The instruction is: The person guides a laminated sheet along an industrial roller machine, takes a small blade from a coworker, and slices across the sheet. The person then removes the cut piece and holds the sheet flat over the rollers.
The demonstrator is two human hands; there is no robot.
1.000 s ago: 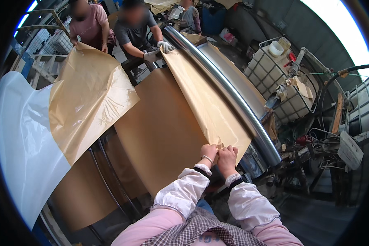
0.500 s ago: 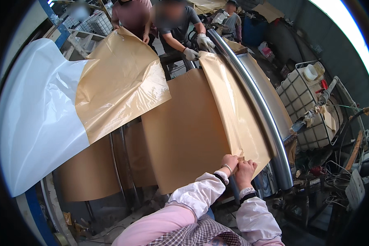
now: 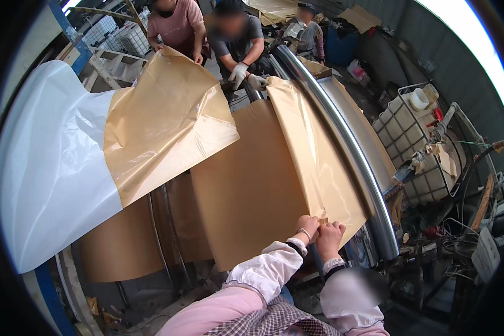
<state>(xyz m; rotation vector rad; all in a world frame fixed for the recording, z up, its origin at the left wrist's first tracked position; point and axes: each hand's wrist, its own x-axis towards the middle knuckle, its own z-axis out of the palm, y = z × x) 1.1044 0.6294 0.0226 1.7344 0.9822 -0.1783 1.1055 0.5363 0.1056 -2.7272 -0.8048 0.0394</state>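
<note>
My left hand (image 3: 308,226) and my right hand (image 3: 330,237) are side by side at the near end of a glossy brown sheet (image 3: 315,151). Both are closed on its bunched edge, fingers curled into the folds. The sheet's left edge is folded into a long ridge running away from me. Below and to the left lies a smoother, matte brown sheet (image 3: 246,185). Just right of the glossy sheet, a long polished metal roller (image 3: 347,134) runs lengthwise. At the far end, a co-worker's gloved hands (image 3: 247,78) are beside the sheet's far corner.
Another person holds up a loose brown sheet (image 3: 168,129) at the far left, joined to a whitish sheet (image 3: 50,162). A caged white tank (image 3: 411,140) stands at right, near hoses and cables (image 3: 459,238). Metal bars (image 3: 173,235) run under the sheets.
The co-worker's gloved hands have shifted left, off the roller's end, and are closer together. My hands have moved slightly left and down in view, still gripping the sheet.
</note>
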